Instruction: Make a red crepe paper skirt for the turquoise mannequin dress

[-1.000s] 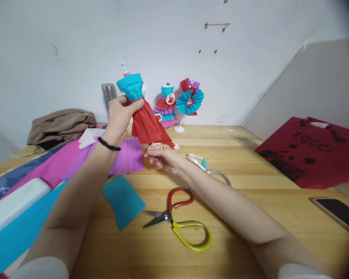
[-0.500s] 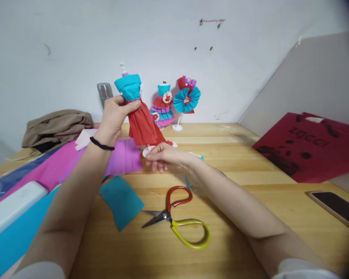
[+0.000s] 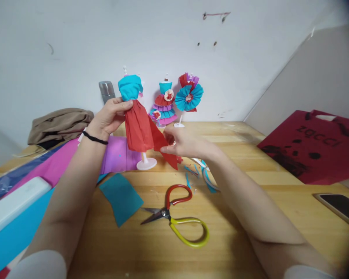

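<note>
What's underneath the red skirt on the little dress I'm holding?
Below the red skirt, a white post and its round white base show; anything higher up inside is covered by the skirt.

Matt crinkled red skirt (image 3: pixel 139 130); shiny metal scissor blades (image 3: pixel 156 215); smooth wood tabletop (image 3: pixel 119 252).

Backed along far edge of wooden table (image 3: pixel 119 252) by pale wall (image 3: pixel 133 31), marked with dark holes (image 3: pixel 215 43); bounded at right by whitish panel (image 3: pixel 337 69).

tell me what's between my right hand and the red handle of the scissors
In the head view: the pointed lower tip of the red material that your right hand holds, then a few thin blue scraps on the table.
</note>
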A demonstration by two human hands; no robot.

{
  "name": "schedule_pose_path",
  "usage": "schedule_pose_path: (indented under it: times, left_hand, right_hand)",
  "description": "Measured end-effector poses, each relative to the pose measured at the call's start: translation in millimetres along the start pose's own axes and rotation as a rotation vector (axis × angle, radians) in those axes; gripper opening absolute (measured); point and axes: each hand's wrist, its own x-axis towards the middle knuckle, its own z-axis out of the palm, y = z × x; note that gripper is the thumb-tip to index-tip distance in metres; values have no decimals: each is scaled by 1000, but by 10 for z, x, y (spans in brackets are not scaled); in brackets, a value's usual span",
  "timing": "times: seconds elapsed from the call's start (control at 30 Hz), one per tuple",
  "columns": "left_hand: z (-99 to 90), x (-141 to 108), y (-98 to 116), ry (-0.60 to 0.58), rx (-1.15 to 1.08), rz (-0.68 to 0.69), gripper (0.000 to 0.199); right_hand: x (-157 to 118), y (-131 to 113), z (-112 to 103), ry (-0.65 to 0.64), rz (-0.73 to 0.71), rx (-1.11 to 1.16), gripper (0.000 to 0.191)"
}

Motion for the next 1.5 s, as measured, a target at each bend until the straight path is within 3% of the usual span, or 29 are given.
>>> schedule_pose_path:
  times: [0.17, 0.43, 0.6, 0.93, 1.17, 1.33, 1.5]
  left_hand:
    - [-22, -13, -35, -66, -47, 17, 32]
    - [-17, -64, -65, -183, -6, 28, 38]
    - [-39, -56, -137, -225, -45, -2, 40]
    - [33, -15, -375, -239, -180, -74, 35]
    - [144, 4, -489, -168, -254, -34, 34]
    - [141, -4, -492, -157, -227, -8, 42]
    - [167, -4, -493, -197, -113, 1, 68]
  right_hand:
    - [-26, 85, -92, 45, -20, 139, 26]
    - [-163, 157, -415, 193, -64, 386, 17]
    - [-261, 132, -520, 205, -61, 493, 13]
    - [-384, 60, -625, 340, -55, 407, 13]
    - [-375, 26, -607, 285, -80, 442, 12]
    - [-353, 40, -590, 296, -92, 403, 16]
    - [-344, 46, -580, 309, -72, 400, 18]
